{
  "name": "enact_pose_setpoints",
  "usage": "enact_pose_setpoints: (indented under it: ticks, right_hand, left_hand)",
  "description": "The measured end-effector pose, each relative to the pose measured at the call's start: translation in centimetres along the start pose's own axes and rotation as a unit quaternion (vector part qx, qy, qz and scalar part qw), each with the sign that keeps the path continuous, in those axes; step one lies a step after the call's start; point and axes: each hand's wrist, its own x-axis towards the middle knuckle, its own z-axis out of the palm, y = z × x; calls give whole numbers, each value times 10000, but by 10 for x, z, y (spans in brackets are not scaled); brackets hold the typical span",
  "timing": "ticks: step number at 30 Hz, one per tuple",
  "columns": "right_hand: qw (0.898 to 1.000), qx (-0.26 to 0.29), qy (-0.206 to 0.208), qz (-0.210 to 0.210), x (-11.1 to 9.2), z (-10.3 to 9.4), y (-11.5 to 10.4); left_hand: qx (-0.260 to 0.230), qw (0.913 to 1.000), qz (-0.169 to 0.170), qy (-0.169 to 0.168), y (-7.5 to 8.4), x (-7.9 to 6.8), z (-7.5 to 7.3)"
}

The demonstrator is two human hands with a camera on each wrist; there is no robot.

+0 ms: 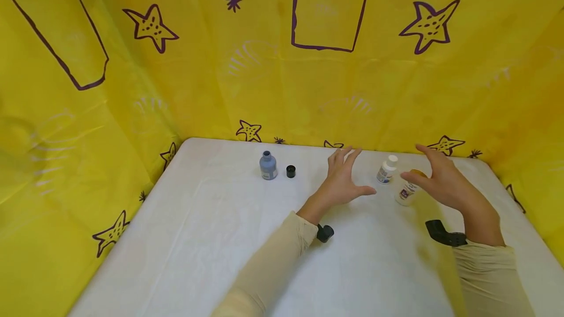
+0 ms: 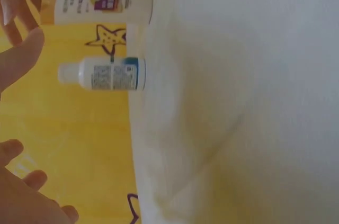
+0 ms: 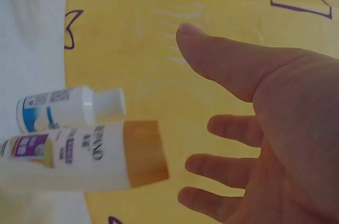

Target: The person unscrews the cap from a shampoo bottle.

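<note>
My right hand [image 1: 449,182] is held with thumb and fingers spread beside a white bottle with an orange cap [image 2: 100,6]. In the right wrist view a gap shows between that orange cap [image 3: 145,154] and the fingers. A smaller white bottle [image 1: 385,174] with a white cap stands upright just left of it. To the left of both bottles, my left hand [image 1: 339,182] hovers above the table, its fingers apart and thumb out, holding nothing. Its nearest bottle is the smaller white one, without contact.
A blue-grey bottle [image 1: 268,168] stands uncapped at the back of the white-covered table [image 1: 211,238]. Right of it sits a small black cap [image 1: 291,171]. Yellow patterned cloth [image 1: 264,87] hangs behind the table and along its sides.
</note>
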Motion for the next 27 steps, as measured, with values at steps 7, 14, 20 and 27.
enact_pose_setpoints:
  ticks: [7,14,20,27]
  right_hand:
    - [9999,104,-43,-18,-5,4,19]
    - [9997,213,-38,-137,-4,7,27]
    - [9997,179,47,-154,-2,8,31]
    - [9999,-105,88,-93,-3,5,28]
  left_hand:
    - [329,9987,170,-341,19,6,21]
    - [222,9981,323,-472,28,10,43]
    - [-286,9970,268,-664,33,16,61]
    - [-894,9930,167,-760,42,25,78]
